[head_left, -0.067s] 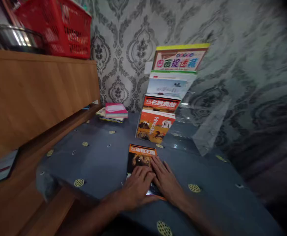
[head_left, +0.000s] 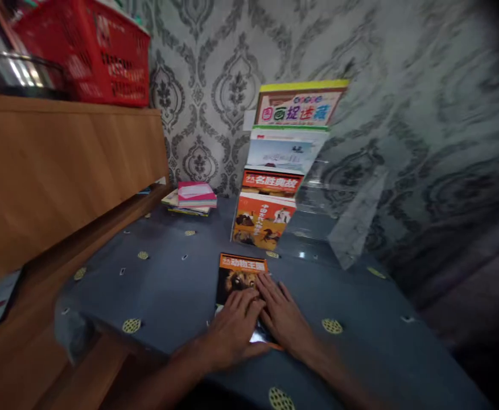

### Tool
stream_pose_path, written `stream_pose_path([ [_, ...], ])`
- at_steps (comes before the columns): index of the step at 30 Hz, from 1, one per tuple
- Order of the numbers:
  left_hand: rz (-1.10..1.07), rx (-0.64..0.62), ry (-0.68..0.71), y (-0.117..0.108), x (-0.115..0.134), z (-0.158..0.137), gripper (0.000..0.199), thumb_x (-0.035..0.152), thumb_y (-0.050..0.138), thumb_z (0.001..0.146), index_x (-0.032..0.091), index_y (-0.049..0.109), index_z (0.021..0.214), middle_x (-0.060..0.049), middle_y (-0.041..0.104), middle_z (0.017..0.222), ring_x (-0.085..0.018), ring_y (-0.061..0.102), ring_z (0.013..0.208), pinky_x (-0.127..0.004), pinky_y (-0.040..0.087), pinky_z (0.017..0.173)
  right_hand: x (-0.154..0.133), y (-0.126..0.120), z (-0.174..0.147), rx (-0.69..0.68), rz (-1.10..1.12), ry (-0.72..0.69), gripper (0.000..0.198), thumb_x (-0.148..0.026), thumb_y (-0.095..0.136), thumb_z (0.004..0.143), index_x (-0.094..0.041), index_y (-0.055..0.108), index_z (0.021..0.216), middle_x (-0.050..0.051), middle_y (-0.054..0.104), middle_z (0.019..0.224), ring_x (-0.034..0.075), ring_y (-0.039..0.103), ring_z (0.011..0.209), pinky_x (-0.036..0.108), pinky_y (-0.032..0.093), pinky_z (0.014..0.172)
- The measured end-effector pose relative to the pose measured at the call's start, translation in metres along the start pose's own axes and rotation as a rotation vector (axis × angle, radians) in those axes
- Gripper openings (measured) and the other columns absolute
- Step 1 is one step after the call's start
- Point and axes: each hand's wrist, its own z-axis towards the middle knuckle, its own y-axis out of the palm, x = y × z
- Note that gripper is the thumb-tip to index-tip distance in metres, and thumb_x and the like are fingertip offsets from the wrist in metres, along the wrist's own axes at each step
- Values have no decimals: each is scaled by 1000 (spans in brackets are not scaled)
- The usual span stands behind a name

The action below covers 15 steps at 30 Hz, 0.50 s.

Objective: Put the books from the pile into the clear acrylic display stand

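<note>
A book with an orange title band and a lion's face on its dark cover (head_left: 236, 280) lies flat on the table in front of me. My left hand (head_left: 237, 320) rests on the lower part of the cover, fingers stretched out and a little bent, thumb near the bottom edge. Flat across the book's right side lies my right hand (head_left: 284, 312), its fingers extended toward the title. The fingers of the two hands meet at the middle of the cover and hide much of it.
Behind the book stands a clear tiered rack (head_left: 317, 228) with several books (head_left: 266, 219) in its left column. A small book stack (head_left: 192, 199) sits near the wall. At left, a wooden cabinet (head_left: 74, 148) carries a red basket (head_left: 116, 62) and a metal bowl (head_left: 27, 74).
The whole scene has shifted slightly left in the view as my head turned. Both hands stay on the book, which has not visibly moved on the table.
</note>
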Motion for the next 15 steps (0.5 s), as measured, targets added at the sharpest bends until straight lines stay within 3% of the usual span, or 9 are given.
stream_pose_path([
  [4, 55, -10, 28, 13, -8, -3, 84, 40, 78, 82, 18, 33, 149, -19, 49, 152, -32, 41, 146, -55, 40, 118, -7, -9, -5, -23, 52, -18, 66, -42, 46, 100, -14, 34, 158, 15, 31, 164, 29, 27, 153, 54, 29, 123],
  [9, 226, 40, 168, 43, -47, -5, 99, 47, 75, 82, 19, 21, 159, -19, 47, 154, -34, 47, 142, -51, 49, 110, -8, -18, -10, -37, 123, -56, 81, -45, 56, 94, -15, 22, 161, 15, 24, 165, 31, 22, 154, 56, 26, 123],
  [12, 402, 121, 228, 61, -64, -5, 84, 25, 61, 94, 27, 12, 163, -11, 57, 148, -24, 58, 133, -36, 52, 106, -1, -10, -9, 13, 92, -109, 85, -43, 59, 92, -14, 20, 162, 17, 25, 164, 33, 27, 153, 55, 30, 122],
  [15, 503, 210, 144, 75, -66, -3, 79, 10, 47, 98, 33, 5, 162, -6, 62, 141, -19, 63, 126, -29, 52, 106, 11, 9, -6, 120, -25, -160, 73, -24, 54, 94, -19, 25, 161, 13, 35, 161, 29, 39, 147, 45, 41, 117],
])
